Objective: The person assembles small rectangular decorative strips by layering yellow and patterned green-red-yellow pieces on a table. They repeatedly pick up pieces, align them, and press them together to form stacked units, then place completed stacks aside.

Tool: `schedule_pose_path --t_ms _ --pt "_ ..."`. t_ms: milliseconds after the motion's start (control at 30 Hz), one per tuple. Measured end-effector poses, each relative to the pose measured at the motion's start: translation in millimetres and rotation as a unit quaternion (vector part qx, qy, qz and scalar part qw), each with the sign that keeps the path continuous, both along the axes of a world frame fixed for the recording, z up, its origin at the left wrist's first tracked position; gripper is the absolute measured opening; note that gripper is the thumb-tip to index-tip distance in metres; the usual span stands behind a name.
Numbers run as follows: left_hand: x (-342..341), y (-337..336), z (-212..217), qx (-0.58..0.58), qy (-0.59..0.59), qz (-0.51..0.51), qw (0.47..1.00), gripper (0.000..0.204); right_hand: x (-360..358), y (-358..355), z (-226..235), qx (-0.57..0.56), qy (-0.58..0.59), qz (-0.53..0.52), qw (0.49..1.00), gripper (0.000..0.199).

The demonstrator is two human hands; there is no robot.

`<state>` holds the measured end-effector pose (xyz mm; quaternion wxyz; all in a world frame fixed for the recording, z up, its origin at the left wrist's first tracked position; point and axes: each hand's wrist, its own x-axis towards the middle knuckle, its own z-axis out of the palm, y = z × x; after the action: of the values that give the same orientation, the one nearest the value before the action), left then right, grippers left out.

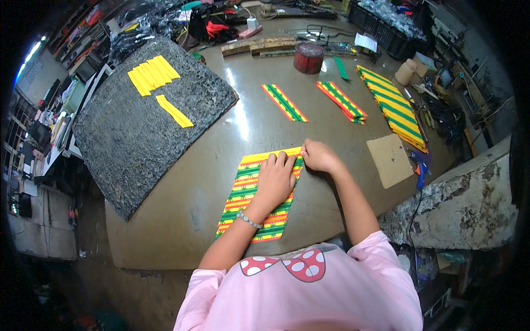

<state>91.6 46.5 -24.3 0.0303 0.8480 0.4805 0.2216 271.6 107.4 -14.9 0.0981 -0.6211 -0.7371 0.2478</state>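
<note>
In front of me lies a slanted sheet (280, 211) with green, yellow and red stripes and leaf shapes. A plain yellow strip (255, 158) runs along its far edge. My left hand (276, 177) rests flat over the sheet, its fingers apart and their tips on the strip. At the strip's right end, my right hand (320, 156) is closed with thumb and fingers pinched on the corner. The pinched bit itself is mostly hidden by the fingers.
A rough dark board (160, 132) at the left carries yellow strips (153, 75). Patterned strips (341, 102), a red tin (308, 58), a striped stack (392, 107), brown card (388, 160) and a blue glue gun (422, 170) lie beyond and to the right.
</note>
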Motion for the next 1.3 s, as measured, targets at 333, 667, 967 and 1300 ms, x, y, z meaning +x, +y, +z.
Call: schedule_pose_path --t_ms 333,667,967,1300 --pt "7.6 0.3 -3.4 0.052 0.119 0.014 0.991 0.045 -10.3 -50.2 -6.7 0.212 0.033 -0.006 0.977 0.020" --pt "9.7 3.7 -13.0 0.010 -0.017 0.027 0.999 0.040 -18.1 -55.3 -10.5 0.214 -0.008 0.010 0.977 0.029" --pt "-31.6 10.6 -2.7 -0.025 -0.116 -0.080 0.990 0.034 -24.9 -66.5 -19.5 0.238 -0.081 0.011 0.968 0.036" --pt "-143.9 -88.6 17.8 -0.049 -0.037 0.030 0.998 0.048 -168.7 32.5 -25.2 0.180 -0.038 0.289 0.940 0.037"
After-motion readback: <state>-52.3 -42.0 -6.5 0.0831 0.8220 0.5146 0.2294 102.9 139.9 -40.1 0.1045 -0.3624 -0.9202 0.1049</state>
